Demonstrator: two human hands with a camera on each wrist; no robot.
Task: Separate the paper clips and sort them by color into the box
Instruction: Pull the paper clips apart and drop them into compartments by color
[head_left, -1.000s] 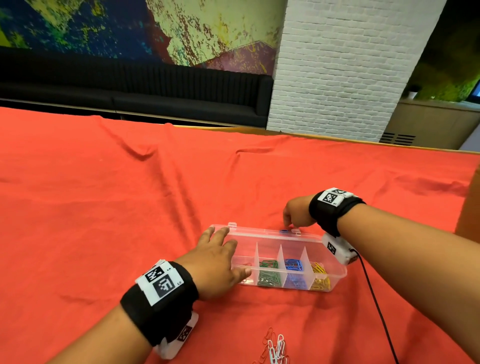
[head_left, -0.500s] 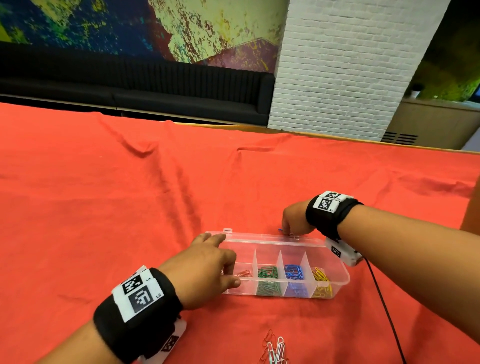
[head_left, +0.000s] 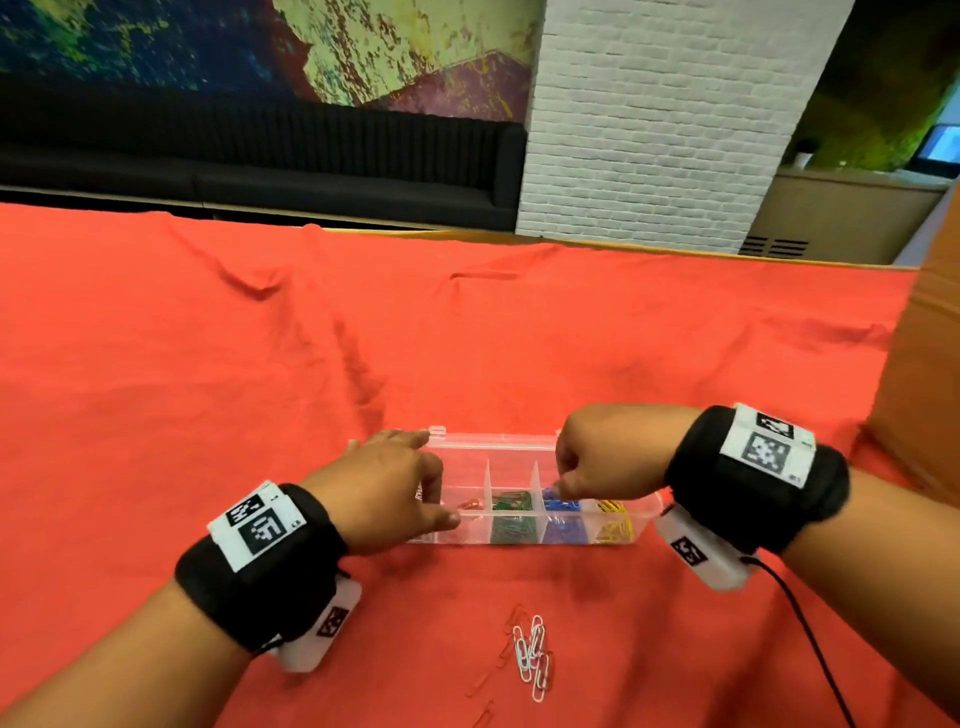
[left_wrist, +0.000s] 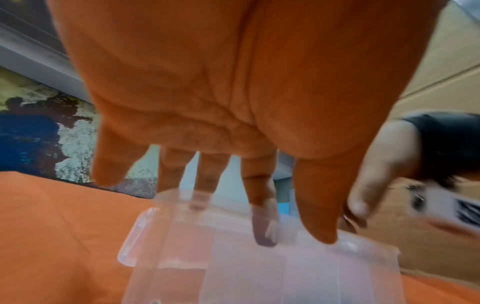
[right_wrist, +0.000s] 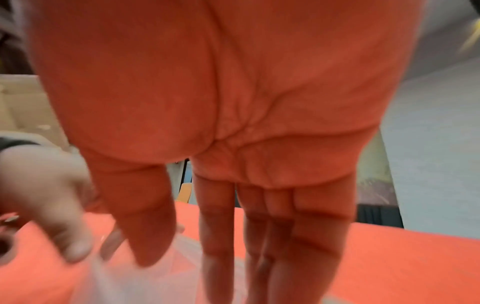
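Clear box (head_left: 524, 447) sits on the red-covered bench (head_left: 208, 364). Left hand (head_left: 387, 488) rests fingers extended on its left end; right hand (head_left: 605, 465), fingers straight, hangs over its blue compartment. Loose paper clips (head_left: 530, 657) lie nearer, apart from both hands.

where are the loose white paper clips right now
In the head view, the white paper clips lie on the red cloth near the bottom centre, in front of the clear box, between the two forearms.

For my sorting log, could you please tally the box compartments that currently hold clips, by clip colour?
Red clips: 1 compartment
Green clips: 1 compartment
Blue clips: 1 compartment
Yellow clips: 1 compartment
Total: 4 filled compartments in the box
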